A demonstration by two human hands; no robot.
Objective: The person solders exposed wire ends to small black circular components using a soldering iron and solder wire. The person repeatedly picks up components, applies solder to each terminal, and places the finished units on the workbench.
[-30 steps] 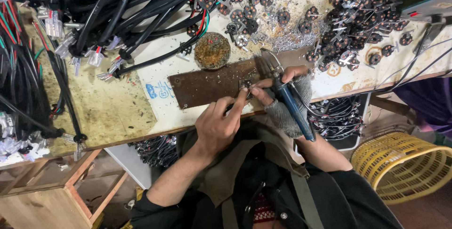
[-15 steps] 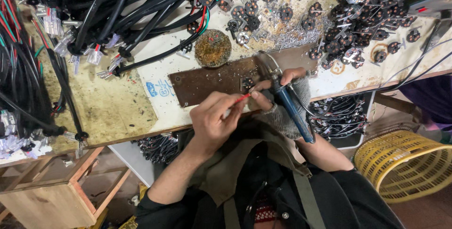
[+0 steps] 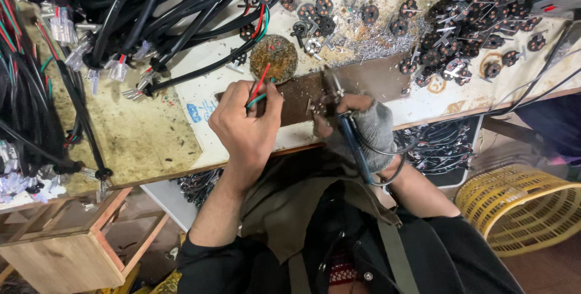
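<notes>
My left hand pinches the red and green wires of a black cable and rests at the left end of a brown metal plate. My right hand, in a grey fingerless glove, grips a blue-handled soldering iron with its tip down on the plate, next to a small metal part. A round rusty tin sits just beyond my left hand.
Thick black cables with plastic connectors cover the bench's left and back. Several black round plug parts and metal shavings lie at the back right. A yellow basket and a wooden crate stand on the floor.
My left hand has moved left along the plate, away from the right hand, taking the red and green wires with it. My right hand has stayed on the plate with the iron.
</notes>
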